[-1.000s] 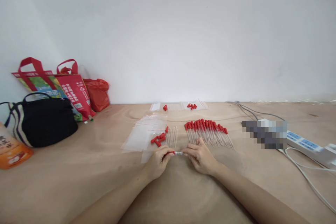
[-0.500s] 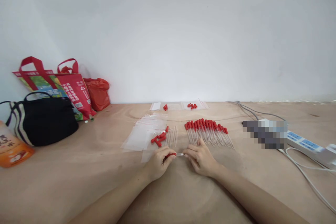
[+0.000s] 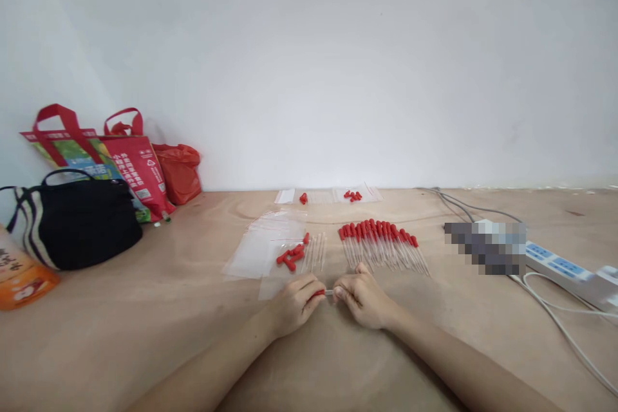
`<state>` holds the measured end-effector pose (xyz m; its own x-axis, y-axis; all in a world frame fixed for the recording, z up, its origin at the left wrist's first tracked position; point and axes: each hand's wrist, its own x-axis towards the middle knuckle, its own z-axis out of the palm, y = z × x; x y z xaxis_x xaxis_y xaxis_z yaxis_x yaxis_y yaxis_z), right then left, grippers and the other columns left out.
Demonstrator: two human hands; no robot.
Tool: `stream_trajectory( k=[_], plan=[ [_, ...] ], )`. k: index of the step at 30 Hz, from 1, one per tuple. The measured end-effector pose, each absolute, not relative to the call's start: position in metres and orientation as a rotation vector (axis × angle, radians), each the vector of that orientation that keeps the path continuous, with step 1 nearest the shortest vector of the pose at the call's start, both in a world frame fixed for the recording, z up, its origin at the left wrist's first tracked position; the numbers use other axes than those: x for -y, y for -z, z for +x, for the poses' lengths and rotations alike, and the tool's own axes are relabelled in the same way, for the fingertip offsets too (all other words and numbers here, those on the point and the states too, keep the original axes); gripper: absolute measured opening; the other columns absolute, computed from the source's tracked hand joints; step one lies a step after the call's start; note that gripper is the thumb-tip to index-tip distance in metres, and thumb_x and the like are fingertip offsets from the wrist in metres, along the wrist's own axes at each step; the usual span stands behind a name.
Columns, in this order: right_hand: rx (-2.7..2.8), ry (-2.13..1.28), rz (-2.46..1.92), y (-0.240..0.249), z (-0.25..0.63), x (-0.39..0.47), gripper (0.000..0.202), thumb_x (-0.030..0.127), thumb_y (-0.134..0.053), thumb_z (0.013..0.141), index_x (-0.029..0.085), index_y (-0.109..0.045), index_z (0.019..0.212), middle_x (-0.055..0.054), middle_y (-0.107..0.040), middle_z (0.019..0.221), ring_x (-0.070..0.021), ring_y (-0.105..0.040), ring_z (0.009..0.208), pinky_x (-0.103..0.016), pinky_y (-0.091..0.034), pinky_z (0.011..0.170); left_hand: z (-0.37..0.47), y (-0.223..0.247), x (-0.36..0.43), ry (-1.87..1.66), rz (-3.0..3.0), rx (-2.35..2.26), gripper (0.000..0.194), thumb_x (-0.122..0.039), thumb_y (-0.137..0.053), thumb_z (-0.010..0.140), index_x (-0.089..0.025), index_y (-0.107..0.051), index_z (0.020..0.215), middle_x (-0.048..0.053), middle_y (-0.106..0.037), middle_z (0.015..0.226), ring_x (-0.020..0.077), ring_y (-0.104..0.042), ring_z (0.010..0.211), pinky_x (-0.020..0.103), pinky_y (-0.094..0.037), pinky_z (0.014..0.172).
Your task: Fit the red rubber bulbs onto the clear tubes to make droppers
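Observation:
My left hand (image 3: pixel 300 304) is closed around a red rubber dropper bulb (image 3: pixel 318 293), with only its end showing past the fingers. A clear dropper tube (image 3: pixel 329 292) runs from the bulb to my right hand (image 3: pixel 362 299), which pinches its other part. How far the tube sits inside the bulb is hidden. Just beyond my left hand lie several loose red bulbs (image 3: pixel 290 257) and several bare clear tubes (image 3: pixel 315 252). Past my right hand is a row of droppers (image 3: pixel 381 241), red bulbs pointing away and thin tips toward me.
Clear plastic bags (image 3: pixel 263 244) lie left of the loose bulbs. More bulbs and tubes sit on a bag (image 3: pixel 369 194) by the wall. On the left stand a black bag (image 3: pixel 87 225), shopping bags (image 3: pixel 140 170) and an orange pack (image 3: pixel 24 280). A power strip (image 3: pixel 555 261) with cables lies right.
Both hands have come slightly closer to each other and toward me. Less of the tube shows between them. The fingers of my right hand have curled in more.

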<state>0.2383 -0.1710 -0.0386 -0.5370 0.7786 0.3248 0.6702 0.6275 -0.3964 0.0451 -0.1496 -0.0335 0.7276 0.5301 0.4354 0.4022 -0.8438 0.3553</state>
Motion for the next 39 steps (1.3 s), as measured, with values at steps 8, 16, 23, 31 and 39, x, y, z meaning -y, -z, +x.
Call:
stream_trajectory(
  k=[8, 16, 23, 31, 39],
  plan=[
    [2.382, -0.146, -1.173, 0.021, 0.234, 0.172, 0.022, 0.022, -0.039, 0.084, 0.020, -0.057, 0.072, 0.002, -0.064, 0.071, -0.0114, -0.052, 0.067, -0.026, -0.022, 0.065, 0.039, 0.023, 0.136, -0.917, 2.867, -0.811, 0.020, -0.025, -0.040, 0.085, -0.019, -0.059, 0.089, 0.004, -0.062, 0.080, 0.0160, -0.053, 0.076, 0.030, -0.040, 0.074],
    [1.915, -0.104, -1.693, 0.027, 0.240, 0.131, 0.022, 0.024, -0.040, 0.081, 0.021, -0.061, 0.079, -0.003, -0.067, 0.071, -0.0160, -0.058, 0.065, -0.028, -0.026, 0.063, 0.021, 0.026, 0.119, -1.071, 2.640, -1.442, 0.039, -0.033, -0.060, 0.070, -0.020, -0.051, 0.106, 0.008, -0.055, 0.106, 0.0258, -0.047, 0.100, 0.040, -0.034, 0.084],
    [1.835, 0.066, -2.074, 0.032, 0.219, 0.095, 0.021, 0.022, -0.040, 0.079, 0.015, -0.055, 0.093, -0.009, -0.066, 0.077, -0.0211, -0.059, 0.074, -0.033, -0.023, 0.070, 0.013, 0.033, 0.113, -0.951, 2.550, -1.550, 0.030, -0.030, -0.063, 0.067, -0.021, -0.055, 0.094, 0.005, -0.055, 0.100, 0.0236, -0.048, 0.096, 0.038, -0.037, 0.081],
    [1.835, 0.052, -2.107, 0.032, 0.209, 0.095, 0.023, 0.022, -0.039, 0.079, 0.014, -0.054, 0.094, -0.012, -0.065, 0.084, -0.0224, -0.059, 0.079, -0.035, -0.022, 0.074, 0.002, 0.031, 0.107, -0.814, 2.659, -1.324, 0.016, -0.018, -0.051, 0.077, -0.022, -0.059, 0.090, 0.005, -0.052, 0.101, 0.0204, -0.047, 0.097, 0.036, -0.038, 0.083],
    [1.835, -0.092, -2.160, 0.025, 0.187, 0.098, 0.027, 0.032, -0.043, 0.076, 0.014, -0.063, 0.075, -0.013, -0.066, 0.079, -0.0228, -0.060, 0.075, -0.039, -0.023, 0.080, 0.005, 0.028, 0.106, -0.728, 2.761, -1.281, 0.013, -0.014, -0.052, 0.075, -0.021, -0.062, 0.080, 0.005, -0.055, 0.097, 0.0210, -0.049, 0.092, 0.037, -0.039, 0.079]
  ],
)
